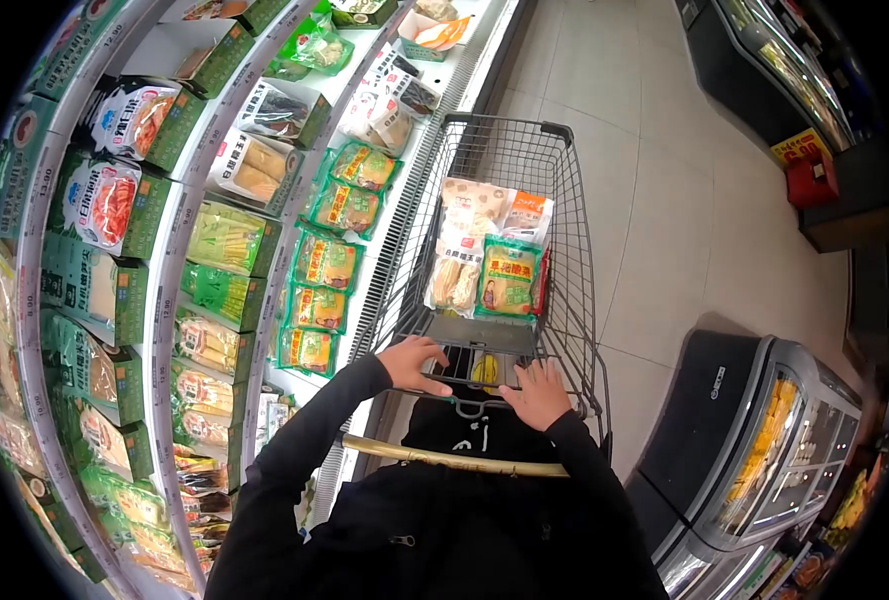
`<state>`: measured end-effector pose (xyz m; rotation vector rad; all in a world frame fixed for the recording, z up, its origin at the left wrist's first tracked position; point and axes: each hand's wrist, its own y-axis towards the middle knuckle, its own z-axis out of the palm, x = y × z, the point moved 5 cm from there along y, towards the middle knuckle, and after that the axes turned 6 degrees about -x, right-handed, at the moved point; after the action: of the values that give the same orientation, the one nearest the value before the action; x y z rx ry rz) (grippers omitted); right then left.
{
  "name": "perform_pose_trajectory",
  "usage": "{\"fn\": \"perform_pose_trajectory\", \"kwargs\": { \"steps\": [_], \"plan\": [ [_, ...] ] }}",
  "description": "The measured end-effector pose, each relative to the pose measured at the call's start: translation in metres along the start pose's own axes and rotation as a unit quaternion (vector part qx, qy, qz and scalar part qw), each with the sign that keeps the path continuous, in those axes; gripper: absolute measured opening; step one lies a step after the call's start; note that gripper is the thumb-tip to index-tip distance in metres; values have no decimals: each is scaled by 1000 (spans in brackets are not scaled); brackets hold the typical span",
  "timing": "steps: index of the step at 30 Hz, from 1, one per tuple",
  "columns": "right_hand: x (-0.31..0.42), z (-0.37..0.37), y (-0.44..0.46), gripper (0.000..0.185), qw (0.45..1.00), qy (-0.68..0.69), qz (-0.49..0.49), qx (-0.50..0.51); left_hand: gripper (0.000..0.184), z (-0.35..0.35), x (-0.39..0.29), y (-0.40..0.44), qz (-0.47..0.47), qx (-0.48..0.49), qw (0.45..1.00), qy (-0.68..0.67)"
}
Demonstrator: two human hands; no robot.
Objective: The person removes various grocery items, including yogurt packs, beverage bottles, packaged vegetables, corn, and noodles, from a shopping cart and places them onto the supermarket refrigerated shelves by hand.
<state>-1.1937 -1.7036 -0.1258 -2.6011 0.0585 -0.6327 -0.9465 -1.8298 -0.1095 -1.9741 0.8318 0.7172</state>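
Observation:
My left hand [414, 365] is at the near left of the wire shopping cart [585, 240], fingers stretched out and thumb apart. My right hand [539, 394] lies at the near right, its fingers spread over the wire. Neither hand holds an item. A pale bar [455, 458] crosses in front of my body, behind both hands. Inside the cart are a green-edged packet [510, 278], a clear-windowed pack [455, 284], a beige packet [473, 205] and an orange-and-white packet [529, 215]. A grey flap [480, 334] stands between these and my hands.
On the left, a refrigerated shelf [155, 330] holds many packaged foods, with green packets [320, 262] on its lowest level close to the cart. A black display case [710, 430] stands at right. Tiled floor [655, 210] lies between. A red box [812, 181] is at upper right.

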Motion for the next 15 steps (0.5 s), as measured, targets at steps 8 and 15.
{"fn": "perform_pose_trajectory", "kwargs": {
  "steps": [8,15],
  "plan": [
    [-45,1,85,79,938,336,19,79,67,73,100,162,-187,-120,934,-280],
    [-140,107,191,45,851,478,210,-60,73,104,138,207,-230,-245,908,-249]
  ]
}}
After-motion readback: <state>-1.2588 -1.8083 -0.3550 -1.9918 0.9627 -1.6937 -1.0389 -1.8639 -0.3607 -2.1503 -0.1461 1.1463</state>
